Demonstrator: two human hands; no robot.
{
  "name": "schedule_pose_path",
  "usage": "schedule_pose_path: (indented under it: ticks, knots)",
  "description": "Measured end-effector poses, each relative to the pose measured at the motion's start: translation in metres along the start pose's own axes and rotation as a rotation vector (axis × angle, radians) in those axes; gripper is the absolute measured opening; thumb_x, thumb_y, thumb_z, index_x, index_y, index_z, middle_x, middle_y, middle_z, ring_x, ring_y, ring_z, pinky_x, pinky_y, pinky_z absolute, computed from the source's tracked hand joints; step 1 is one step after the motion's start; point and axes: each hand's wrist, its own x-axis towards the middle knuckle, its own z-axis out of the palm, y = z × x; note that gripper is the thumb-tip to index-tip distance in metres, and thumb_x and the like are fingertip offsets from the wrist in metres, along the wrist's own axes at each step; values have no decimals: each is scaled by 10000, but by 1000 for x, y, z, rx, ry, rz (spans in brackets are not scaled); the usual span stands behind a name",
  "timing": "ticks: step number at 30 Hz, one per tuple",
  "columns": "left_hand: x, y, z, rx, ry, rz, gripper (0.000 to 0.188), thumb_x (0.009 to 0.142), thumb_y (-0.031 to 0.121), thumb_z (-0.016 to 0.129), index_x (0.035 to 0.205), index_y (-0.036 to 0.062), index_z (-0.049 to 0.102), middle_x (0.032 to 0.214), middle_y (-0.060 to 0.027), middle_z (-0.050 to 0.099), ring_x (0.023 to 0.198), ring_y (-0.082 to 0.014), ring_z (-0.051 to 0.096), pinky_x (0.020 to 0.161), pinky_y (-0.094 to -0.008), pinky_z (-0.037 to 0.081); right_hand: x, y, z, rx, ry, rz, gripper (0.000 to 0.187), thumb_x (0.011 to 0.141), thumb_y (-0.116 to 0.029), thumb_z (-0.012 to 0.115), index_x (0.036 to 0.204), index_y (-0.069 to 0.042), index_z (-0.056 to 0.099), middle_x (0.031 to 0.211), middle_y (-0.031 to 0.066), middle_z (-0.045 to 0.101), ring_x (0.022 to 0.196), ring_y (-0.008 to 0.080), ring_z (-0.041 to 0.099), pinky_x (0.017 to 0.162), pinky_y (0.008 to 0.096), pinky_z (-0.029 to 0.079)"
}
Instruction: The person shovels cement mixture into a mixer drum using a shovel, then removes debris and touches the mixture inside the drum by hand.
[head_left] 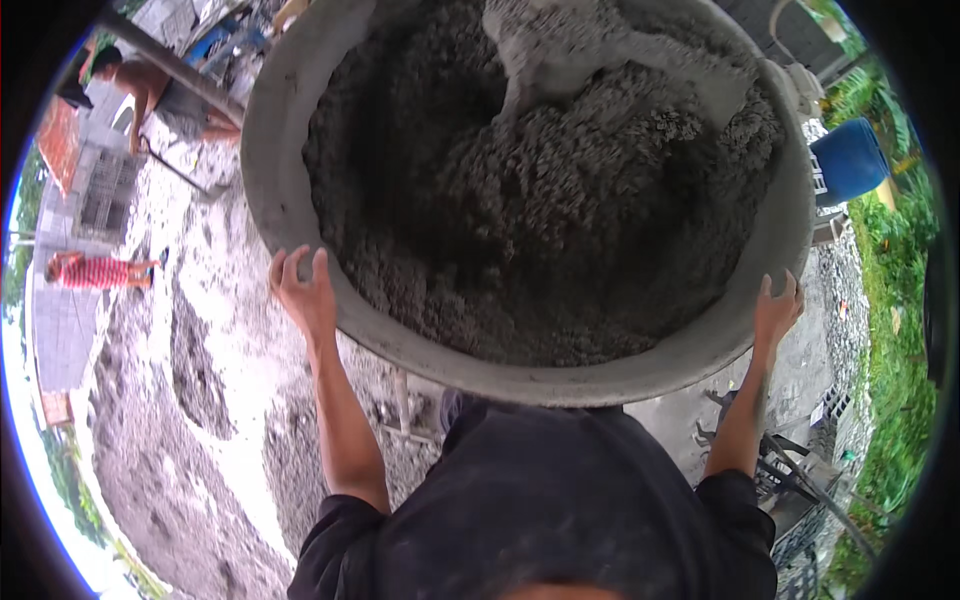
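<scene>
A large round mixer drum (290, 170) with a pale, cement-coated rim fills the upper middle. Inside it lies wet grey concrete mix (560, 230), and a thick mix-covered blade (560, 50) shows at the far side. My left hand (305, 295) is on the rim at its near left, with the thumb toward the inside and the fingers curled along the outer edge. At the near right, my right hand (777, 308) grips the rim in much the same way. The drum's underside is hidden.
At far left a person (150, 90) bends over a long-handled tool (178, 168). Another person in red stripes (100, 271) stands by a block wall. A blue barrel (848, 162) is beyond the drum's right side. Metal framework (800, 480) lies below my right arm.
</scene>
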Motion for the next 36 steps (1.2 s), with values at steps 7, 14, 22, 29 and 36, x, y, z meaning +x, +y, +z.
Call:
schedule_pose_path:
  ticks: [7, 14, 22, 29, 36]
  knots:
    - [6, 13, 2, 252, -79, 118, 307, 777, 287, 725, 1044, 143, 679, 1357, -115, 433, 1285, -331, 339, 1032, -483, 317, -9, -170, 19, 573, -721, -598, 376, 843, -278, 658, 1122, -30, 619, 1137, 188, 613, 1055, 337, 585, 889, 384, 464]
    - [39, -9, 17, 134, -99, 46, 288, 762, 279, 726, 978, 90, 696, 1316, -142, 489, 1224, -315, 444, 1003, -408, 379, -186, -345, 98, 524, -1205, -1340, 357, 823, -179, 602, 1167, -84, 582, 1107, 154, 601, 1083, 328, 555, 913, 421, 465]
    - [34, -11, 16, 32, -46, 14, 203, 763, 202, 716, 908, 62, 696, 1242, -135, 551, 1183, -317, 480, 993, -413, 389, -298, -383, 192, 505, -875, -1442, 475, 738, -73, 616, 1204, -131, 547, 1245, 99, 519, 1164, 300, 494, 837, 456, 501]
    - [41, -8, 6, 129, -79, -15, 198, 780, 221, 710, 906, 68, 702, 1228, -119, 564, 1174, -294, 503, 992, -415, 401, -292, -393, 183, 478, -849, -1444, 279, 735, -94, 597, 1012, -120, 609, 1048, 91, 566, 1050, 286, 546, 739, 405, 524]
    - [37, -5, 11, 144, -127, -28, 198, 774, 218, 699, 892, 59, 699, 1203, -119, 574, 1128, -312, 506, 973, -407, 400, -266, -412, 167, 340, -1094, -1373, 270, 756, -134, 616, 1022, -90, 616, 883, 157, 672, 889, 307, 658, 728, 410, 535]
